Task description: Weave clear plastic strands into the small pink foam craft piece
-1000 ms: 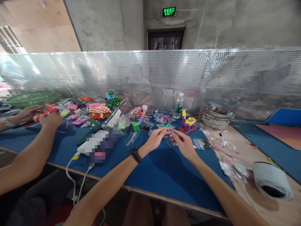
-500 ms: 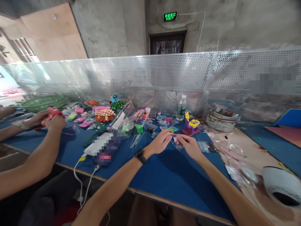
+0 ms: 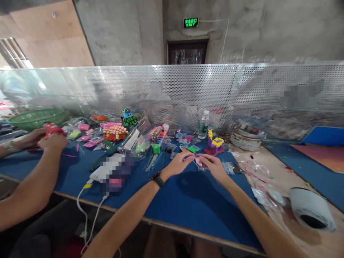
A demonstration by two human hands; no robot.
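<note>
Over the blue tabletop (image 3: 188, 200), my left hand (image 3: 178, 164) and my right hand (image 3: 214, 167) meet fingertip to fingertip. Between them is a small pink clay piece (image 3: 198, 162), soft-looking, pinched by the fingers of both hands; its exact shape is too small to make out. A bright green clay packet (image 3: 192, 149) lies just beyond my fingers. Behind my right hand stands a purple and yellow snail-like figure (image 3: 215, 144) on a dark reddish base. A clear packet with dark contents (image 3: 231, 167) is beside my right wrist.
A water bottle (image 3: 204, 125) and a wrapped basket (image 3: 247, 136) stand along the perforated metal screen (image 3: 182, 89). Phone-like devices with white cables (image 3: 107, 173) lie left. Further left, a co-worker's hands (image 3: 52, 140) hold a red figure. A white round container (image 3: 309, 208) sits right.
The view has shifted slightly, moving the scene left. My fingers have moved a little around the pink clay piece, showing more of it. The green packet is less covered by my left hand.
</note>
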